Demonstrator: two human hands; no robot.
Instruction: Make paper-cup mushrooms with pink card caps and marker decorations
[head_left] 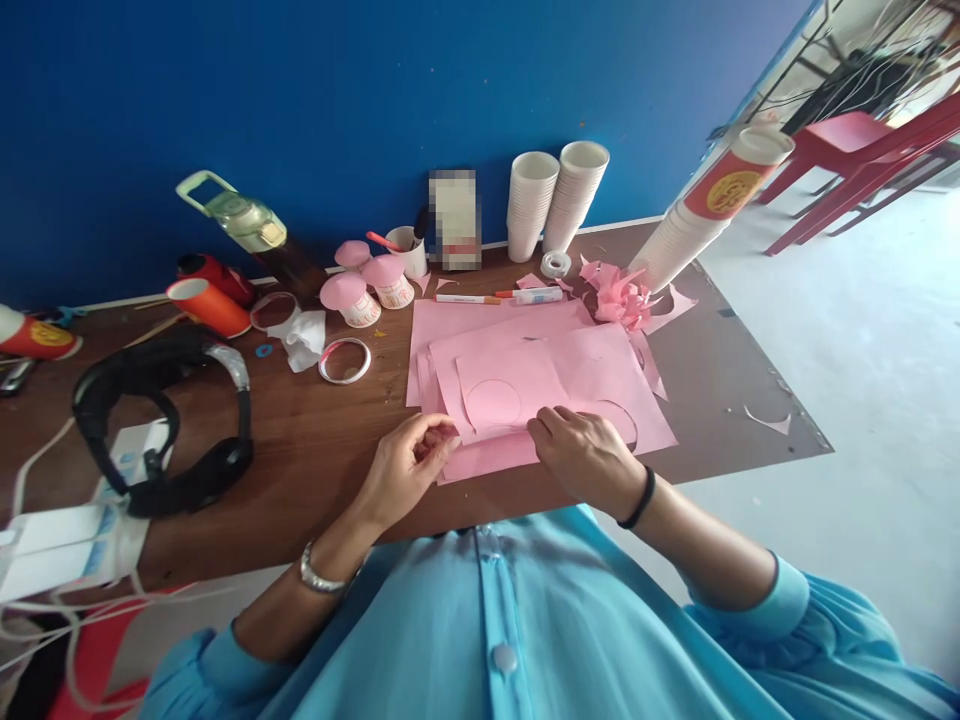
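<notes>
On the table lies a stack of pink paper sheets (615,375). On top is a smaller pink sheet of paper (517,365) with a circle drawn near its front edge. My left hand (409,465) pinches this sheet's near left corner between thumb and fingers. At the near right side, my right hand (589,450) has its fingers curled down on the same sheet, its thumb mostly hidden. Another curved line shows on the paper just beyond my right hand. Two markers, including a white marker (466,299), lie along the far edge of the stack.
Crumpled pink scraps (626,295) and a roll of tape (555,264) lie behind. Stacked paper cups (532,205) stand by the blue wall. Small cups with pink cone tops (360,305), a bottle (259,230), a tape ring (345,361) and a black headband-like device (169,420) are left.
</notes>
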